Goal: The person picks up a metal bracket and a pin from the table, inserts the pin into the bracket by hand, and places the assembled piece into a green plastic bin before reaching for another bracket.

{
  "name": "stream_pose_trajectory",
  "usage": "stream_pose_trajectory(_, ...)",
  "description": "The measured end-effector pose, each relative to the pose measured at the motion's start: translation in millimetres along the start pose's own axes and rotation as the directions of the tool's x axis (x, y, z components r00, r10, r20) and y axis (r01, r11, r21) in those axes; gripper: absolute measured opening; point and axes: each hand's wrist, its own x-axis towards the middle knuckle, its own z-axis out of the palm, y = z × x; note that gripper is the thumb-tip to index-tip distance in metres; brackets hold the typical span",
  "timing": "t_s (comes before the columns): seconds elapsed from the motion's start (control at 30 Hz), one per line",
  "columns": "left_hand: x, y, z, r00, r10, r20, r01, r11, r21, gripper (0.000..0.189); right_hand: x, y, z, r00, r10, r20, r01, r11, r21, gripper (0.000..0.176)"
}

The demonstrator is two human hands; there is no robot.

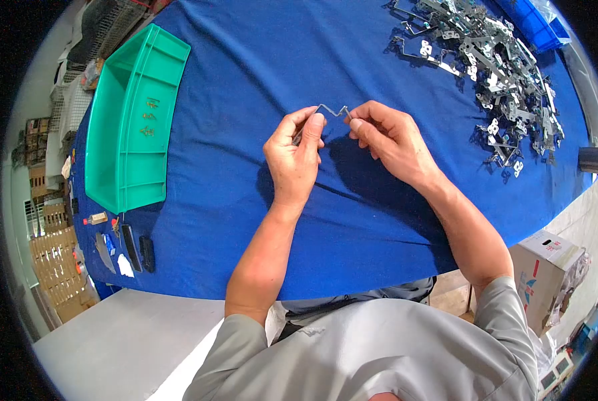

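Between my two hands a thin bent metal piece [339, 112] is held above the blue cloth [245, 80]. My left hand [297, 147] is closed on its left end, thumb pressed against the fingers. The right end is pinched between thumb and fingertips of my right hand [389, 137]. The middle of the piece shows a zigzag bend; its ends are partly hidden by my fingers. Both hands are near the centre of the view.
A green bin [155, 120] stands at the left. Below it lie a small bottle [97, 218] and dark tools [131, 247]. A heap of metal brackets [506, 80] spreads at the upper right, beside a blue bin [536, 30]. A cardboard box [539, 274] stands beyond the table's right edge.
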Motion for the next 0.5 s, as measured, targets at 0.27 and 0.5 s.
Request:
stream_pose_trajectory(0.27, 0.3, -4.7, -1.9, 0.998, 0.067, 0.016, -0.067, 0.997, 0.042, 0.022, 1.8, 7.9, -4.0, 0.998, -0.064, -0.023, 0.06, 0.986, -0.153, 0.017)
stream_pose_trajectory(0.5, -1.1, -6.6, 0.3, 0.989, 0.147, 0.001, -0.147, 0.984, 0.099, 0.026, 2.8, 7.4, -4.2, 0.991, -0.097, -0.088, 0.075, 0.972, -0.224, 0.014)
